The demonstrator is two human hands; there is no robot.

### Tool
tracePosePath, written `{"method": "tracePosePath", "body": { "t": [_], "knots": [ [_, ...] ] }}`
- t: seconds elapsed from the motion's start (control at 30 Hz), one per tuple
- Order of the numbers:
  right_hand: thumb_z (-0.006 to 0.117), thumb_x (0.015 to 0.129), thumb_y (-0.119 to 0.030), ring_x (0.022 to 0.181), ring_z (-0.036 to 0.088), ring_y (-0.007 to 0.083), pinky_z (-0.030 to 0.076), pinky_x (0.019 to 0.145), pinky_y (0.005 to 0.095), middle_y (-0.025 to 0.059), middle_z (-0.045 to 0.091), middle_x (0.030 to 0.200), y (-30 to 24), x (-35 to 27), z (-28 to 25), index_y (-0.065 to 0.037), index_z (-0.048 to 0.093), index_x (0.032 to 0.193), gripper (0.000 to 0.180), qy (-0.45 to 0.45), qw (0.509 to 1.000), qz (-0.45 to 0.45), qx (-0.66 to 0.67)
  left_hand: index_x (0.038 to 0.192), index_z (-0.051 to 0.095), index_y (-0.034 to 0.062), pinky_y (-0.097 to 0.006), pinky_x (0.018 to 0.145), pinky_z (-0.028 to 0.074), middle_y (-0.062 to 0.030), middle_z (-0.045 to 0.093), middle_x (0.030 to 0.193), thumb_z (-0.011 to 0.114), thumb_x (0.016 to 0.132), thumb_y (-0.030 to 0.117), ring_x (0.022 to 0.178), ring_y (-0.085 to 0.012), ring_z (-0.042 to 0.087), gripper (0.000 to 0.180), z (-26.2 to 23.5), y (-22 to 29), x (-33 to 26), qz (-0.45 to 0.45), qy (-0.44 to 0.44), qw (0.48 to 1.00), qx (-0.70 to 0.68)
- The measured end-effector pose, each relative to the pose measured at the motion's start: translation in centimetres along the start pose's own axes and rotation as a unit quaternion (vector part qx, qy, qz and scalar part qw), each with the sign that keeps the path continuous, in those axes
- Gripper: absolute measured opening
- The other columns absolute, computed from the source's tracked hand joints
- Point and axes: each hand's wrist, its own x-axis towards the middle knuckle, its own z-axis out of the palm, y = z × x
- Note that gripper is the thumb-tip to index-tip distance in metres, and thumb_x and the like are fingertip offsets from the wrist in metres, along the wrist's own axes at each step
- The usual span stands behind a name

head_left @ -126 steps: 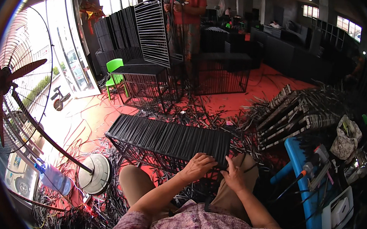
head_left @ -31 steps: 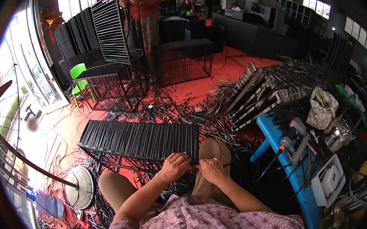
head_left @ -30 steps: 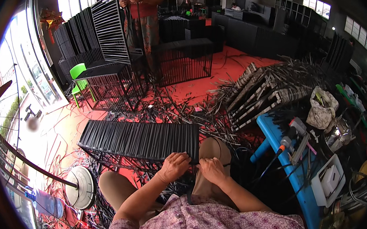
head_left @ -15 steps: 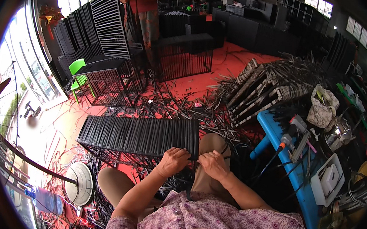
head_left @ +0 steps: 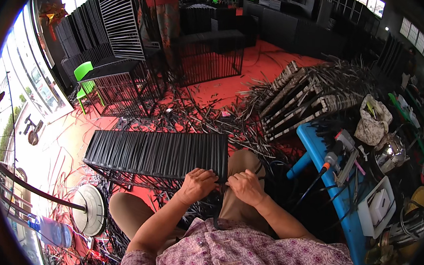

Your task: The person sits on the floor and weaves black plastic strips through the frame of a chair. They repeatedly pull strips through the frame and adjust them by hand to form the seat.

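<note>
A long frame (head_left: 155, 153) wound with rows of flat black strips lies across in front of me, its right end against my right knee. My left hand (head_left: 199, 185) is closed at the near right corner of this frame, fingers curled at its edge. Just beyond that corner, my right hand (head_left: 246, 186) is closed in a pinch on a thin black strip, mostly hidden by the fingers. Between the hands, a dark strip (head_left: 217, 212) hangs down toward my lap. The fingertips of both hands nearly meet.
At right, a blue bench (head_left: 336, 199) carries a corded tool (head_left: 333, 157) and a white tray (head_left: 378, 205). Loose black strips litter the red floor. A pile of bundled strips (head_left: 314, 98) lies beyond. Far left, a person (head_left: 162, 9) stands by black frames and a green chair (head_left: 84, 71).
The whole view has shifted slightly, so things sit a little higher and to the left. Both hands keep their place and closed grip at the frame's corner.
</note>
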Motion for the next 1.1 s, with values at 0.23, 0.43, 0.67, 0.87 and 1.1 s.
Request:
{"method": "tracePosePath", "body": {
  "t": [0.23, 0.43, 0.67, 0.87, 1.1],
  "knots": [
    [0.077, 0.087, -0.02, 0.066, 0.068, 0.0225, 0.048, 0.067, 0.0371, 0.0049, 0.064, 0.068, 0.4, 0.3, 0.0, -0.011, 0.057, 0.077, 0.024, -0.018, 1.0, -0.001, 0.011, 0.098, 0.075, 0.0049, -0.039, 0.083, 0.054, -0.007, 0.071, 0.102, 0.084, 0.072, 0.016, 0.096, -0.0243, 0.071, 0.029, 0.1, 0.1, 0.0, -0.017, 0.013, 1.0, -0.013],
    [0.076, 0.088, -0.021, 0.067, 0.067, 0.0237, 0.048, 0.067, 0.0374, 0.0055, 0.064, 0.069, 0.4, 0.6, 0.0, -0.011, 0.057, 0.078, 0.024, -0.02, 0.999, 0.01, 0.025, 0.1, 0.075, 0.0047, -0.039, 0.085, 0.054, -0.0074, 0.071, 0.103, 0.083, 0.074, 0.015, 0.098, -0.0256, 0.07, 0.03, 0.1, 0.1, -0.1, -0.032, 0.018, 0.999, -0.013],
    [0.074, 0.089, -0.023, 0.075, 0.066, 0.0277, 0.047, 0.073, 0.0416, 0.0079, 0.064, 0.074, 0.4, 0.2, 0.9, -0.01, 0.06, 0.079, 0.021, -0.045, 0.998, 0.039, 0.023, 0.107, 0.073, 0.006, -0.042, 0.085, 0.055, -0.01, 0.07, 0.11, 0.083, 0.079, 0.015, 0.102, -0.031, 0.068, 0.031, -0.1, -1.4, -0.7, -0.012, 0.019, 0.998, -0.05],
    [0.075, 0.091, -0.021, 0.07, 0.066, 0.0293, 0.049, 0.068, 0.0416, 0.0077, 0.067, 0.074, 0.3, 0.4, 1.0, -0.008, 0.059, 0.081, 0.022, -0.01, 0.996, 0.051, 0.066, 0.113, 0.07, 0.0078, -0.043, 0.096, 0.05, -0.0095, 0.067, 0.119, 0.081, 0.08, 0.015, 0.113, -0.0307, 0.064, 0.035, -2.5, -1.9, -3.2, -0.078, 0.015, 0.996, 0.032],
    [0.079, 0.087, -0.026, 0.076, 0.068, 0.0285, 0.05, 0.073, 0.0401, 0.0065, 0.067, 0.077, -0.3, -0.2, 1.4, -0.008, 0.059, 0.107, 0.034, 0.0, 0.994, 0.096, 0.061, 0.109, 0.07, 0.0088, -0.042, 0.096, 0.05, -0.0076, 0.067, 0.117, 0.081, 0.079, 0.016, 0.114, -0.0287, 0.064, 0.033, -1.4, -2.2, -3.8, -0.086, 0.02, 0.995, 0.036]
  ]
}}
